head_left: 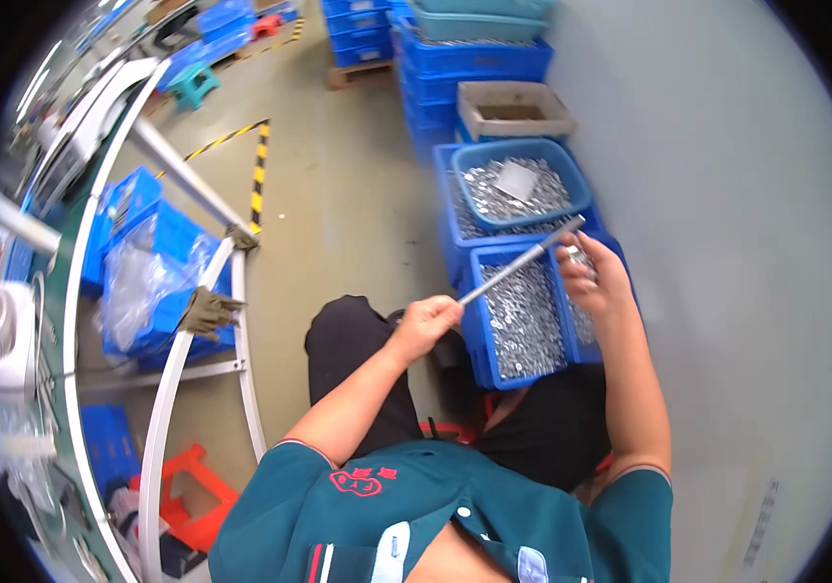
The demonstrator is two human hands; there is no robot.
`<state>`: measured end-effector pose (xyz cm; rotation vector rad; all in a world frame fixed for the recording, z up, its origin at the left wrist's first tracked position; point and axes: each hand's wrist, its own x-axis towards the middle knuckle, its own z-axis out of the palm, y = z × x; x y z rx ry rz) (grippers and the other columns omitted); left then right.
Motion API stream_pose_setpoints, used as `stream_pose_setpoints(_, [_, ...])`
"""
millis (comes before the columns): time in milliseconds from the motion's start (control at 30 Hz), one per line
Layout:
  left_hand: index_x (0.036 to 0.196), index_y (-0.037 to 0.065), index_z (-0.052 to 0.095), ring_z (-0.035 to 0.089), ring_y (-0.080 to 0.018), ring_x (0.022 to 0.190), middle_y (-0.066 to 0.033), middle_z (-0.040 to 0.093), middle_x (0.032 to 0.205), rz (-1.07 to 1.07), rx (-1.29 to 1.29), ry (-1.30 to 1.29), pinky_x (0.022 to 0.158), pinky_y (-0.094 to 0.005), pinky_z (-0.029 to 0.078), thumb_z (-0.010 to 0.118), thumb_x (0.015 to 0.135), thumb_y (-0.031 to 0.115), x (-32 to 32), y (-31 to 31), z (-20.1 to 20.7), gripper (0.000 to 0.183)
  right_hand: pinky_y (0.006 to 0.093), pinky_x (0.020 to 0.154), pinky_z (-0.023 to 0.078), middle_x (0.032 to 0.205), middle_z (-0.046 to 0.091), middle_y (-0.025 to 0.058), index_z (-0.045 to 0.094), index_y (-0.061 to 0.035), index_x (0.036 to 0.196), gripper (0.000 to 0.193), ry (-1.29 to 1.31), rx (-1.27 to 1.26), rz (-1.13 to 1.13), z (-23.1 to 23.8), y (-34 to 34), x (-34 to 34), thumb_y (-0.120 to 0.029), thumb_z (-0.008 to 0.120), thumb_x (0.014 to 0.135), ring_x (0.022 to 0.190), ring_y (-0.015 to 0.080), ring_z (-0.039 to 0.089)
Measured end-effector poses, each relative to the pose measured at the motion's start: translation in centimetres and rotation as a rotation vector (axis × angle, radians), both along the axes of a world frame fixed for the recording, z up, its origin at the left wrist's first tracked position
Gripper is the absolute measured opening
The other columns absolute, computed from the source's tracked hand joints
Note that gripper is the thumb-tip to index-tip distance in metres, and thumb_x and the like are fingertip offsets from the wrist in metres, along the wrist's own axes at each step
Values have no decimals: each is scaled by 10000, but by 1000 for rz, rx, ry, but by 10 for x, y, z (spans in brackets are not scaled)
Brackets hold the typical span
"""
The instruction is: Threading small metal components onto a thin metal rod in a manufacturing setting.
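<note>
My left hand (427, 325) is closed round the near end of a thin grey metal rod (513, 268). The rod slants up and to the right, over a blue bin (477, 325) filled with small shiny metal parts (525, 321). Close to the rod's far end is my right hand (598, 277), its fingers curled round a few small silver metal pieces (581, 258). Whether the right fingertips touch the rod, I cannot tell. The exact shape of the small pieces is too fine to make out.
Beyond the bin, a lighter blue tub (576, 194) of similar parts holds a pale card (516, 182). Farther back stand a beige box (513, 94) and stacked blue crates (425, 78). A white-framed workbench (158, 428) with gloves (210, 311) runs along the left; a pale wall (727, 243) rises at right.
</note>
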<state>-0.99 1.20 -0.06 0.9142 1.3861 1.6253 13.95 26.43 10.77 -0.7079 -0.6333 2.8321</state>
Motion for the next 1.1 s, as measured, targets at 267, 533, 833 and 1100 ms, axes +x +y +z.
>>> stream_pose_setpoints(267, [768,27,583,391,-28,622,61,471,669,16,-94,11,557,-191,323,562,896,212,4,2,8,226,146,343,286,747,527,56,521,-29,967,183,-25,189,-165,-2,2,14,-181,566,877,501,53,423])
stream_pose_setpoints(533, [788,13,580,450,-50,685,33,522,712,-41,-138,108,628,-201,374,562,893,193,0,-3,-4,209,153,350,287,732,517,43,521,-61,914,162,32,238,-148,-6,2,23,-217,557,889,504,54,425])
stream_pose_setpoints(833, [785,7,581,449,-47,668,33,521,702,-28,-147,89,614,-200,374,566,891,188,-3,-6,-3,210,151,369,284,782,522,37,519,-40,930,154,-145,201,-230,-1,-6,18,-192,523,907,530,46,410])
stream_pose_setpoints(1100, [777,6,578,449,-47,660,31,522,698,-9,-123,71,609,-199,373,565,892,187,-2,-10,-1,214,151,367,270,783,545,60,511,-72,906,98,-184,368,-56,-15,-4,10,-143,567,869,525,58,427])
